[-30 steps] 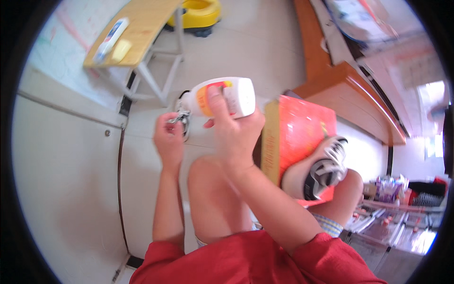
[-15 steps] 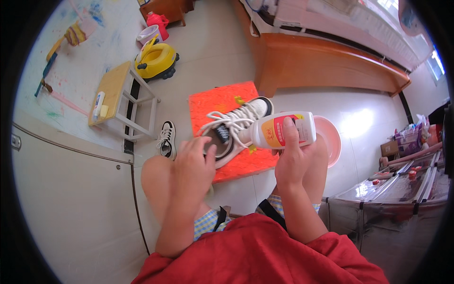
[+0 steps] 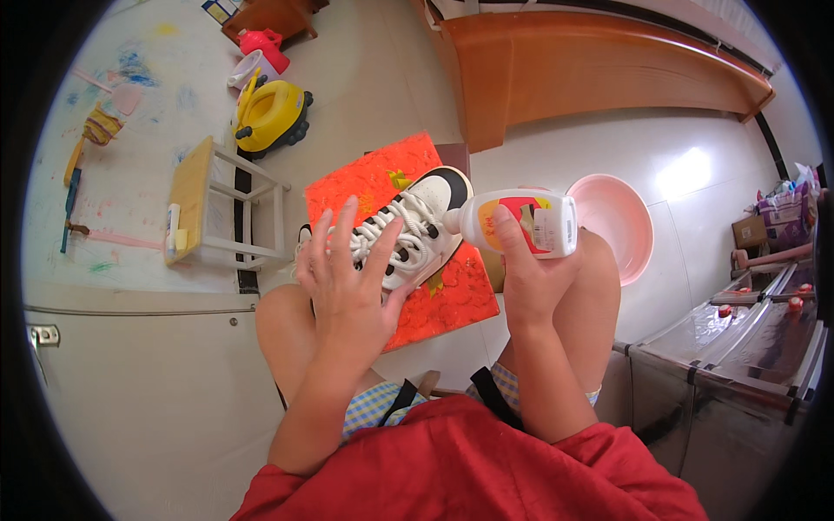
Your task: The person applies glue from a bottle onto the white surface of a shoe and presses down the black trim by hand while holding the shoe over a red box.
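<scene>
Head: bottle [image 3: 532,219] near shoe [image 3: 419,224]

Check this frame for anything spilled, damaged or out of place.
Blue scribbles on the wall at left look odd, like stray drawing. The right hand holds the bottle sideways by the shoe, but I see no spill on the red box.

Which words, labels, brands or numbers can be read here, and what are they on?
Bottle in the right hand: characters on an orange-and-red label, not copied out here.
Tube on the stool: any print is too small to read.
Purple package, far right: any markings are too blurred to read.
Shoe: no lettering I can make out.
</scene>
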